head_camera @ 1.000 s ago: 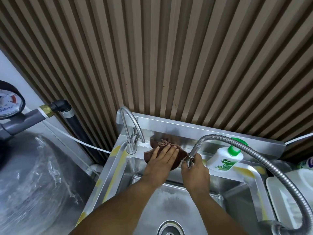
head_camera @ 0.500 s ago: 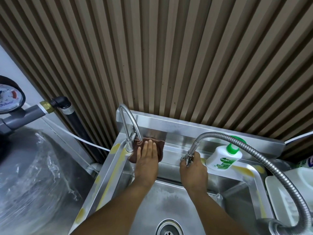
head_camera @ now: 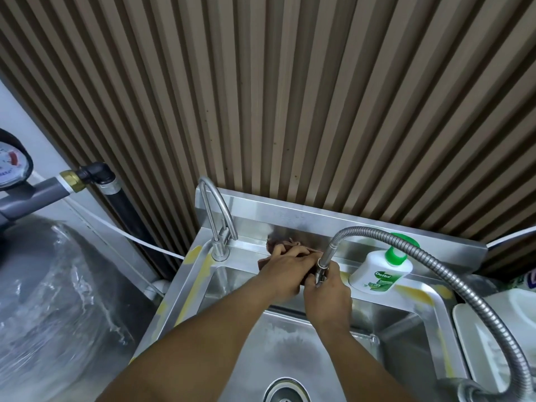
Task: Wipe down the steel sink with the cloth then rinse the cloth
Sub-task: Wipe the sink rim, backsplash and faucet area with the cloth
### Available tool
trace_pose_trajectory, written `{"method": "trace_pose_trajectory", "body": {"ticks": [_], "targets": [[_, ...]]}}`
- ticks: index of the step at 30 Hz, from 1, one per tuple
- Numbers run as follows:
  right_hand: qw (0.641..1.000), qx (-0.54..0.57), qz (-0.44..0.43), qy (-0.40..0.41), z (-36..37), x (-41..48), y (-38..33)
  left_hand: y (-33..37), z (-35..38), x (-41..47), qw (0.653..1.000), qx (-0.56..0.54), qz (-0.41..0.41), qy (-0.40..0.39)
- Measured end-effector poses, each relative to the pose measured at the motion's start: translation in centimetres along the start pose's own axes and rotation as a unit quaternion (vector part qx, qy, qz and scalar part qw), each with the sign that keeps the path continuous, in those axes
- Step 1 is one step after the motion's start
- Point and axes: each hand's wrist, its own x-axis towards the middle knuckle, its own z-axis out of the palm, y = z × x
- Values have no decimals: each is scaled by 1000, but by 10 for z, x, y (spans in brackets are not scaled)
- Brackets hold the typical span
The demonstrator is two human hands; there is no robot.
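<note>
1. The left hand (head_camera: 285, 264) lies on the brown cloth (head_camera: 278, 244), fingers bent over it, pressing it onto the back ledge of the sink (head_camera: 185, 288).
2. The cloth is bunched against the backsplash, between the tap (head_camera: 217, 219) and the hose (head_camera: 435, 264).
3. The right hand (head_camera: 326, 293) is curled round the hose's nozzle end, just right of the left hand and touching it.
4. The hose arcs over a soap bottle (head_camera: 380, 272) standing on the ledge to the right.
5. The drain (head_camera: 285, 393) is at the bottom edge.
6. A gauge (head_camera: 8, 165) and pipe (head_camera: 43, 191) are far left.
</note>
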Motion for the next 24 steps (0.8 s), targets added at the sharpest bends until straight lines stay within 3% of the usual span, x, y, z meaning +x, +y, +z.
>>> {"method": "trace_pose_trajectory", "body": {"ticks": [4, 10, 16, 21, 24], "targets": [[1000, -3, -13, -2, -1, 1, 1, -8, 12, 1, 1000, 0, -5, -30], [1000, -15, -22, 11, 0, 1, 1, -43, 3, -46, 999, 52, 11, 8], [1000, -16, -16, 11, 1, 1, 2, -69, 0, -74, 991, 99, -83, 13], [1000, -16, -18, 9, 1, 0, 2, -28, 14, -67, 957, 59, -271, 84], [1000, -18, -13, 11, 3, 2, 2, -12, 28, -57, 952, 49, -282, 110]]}}
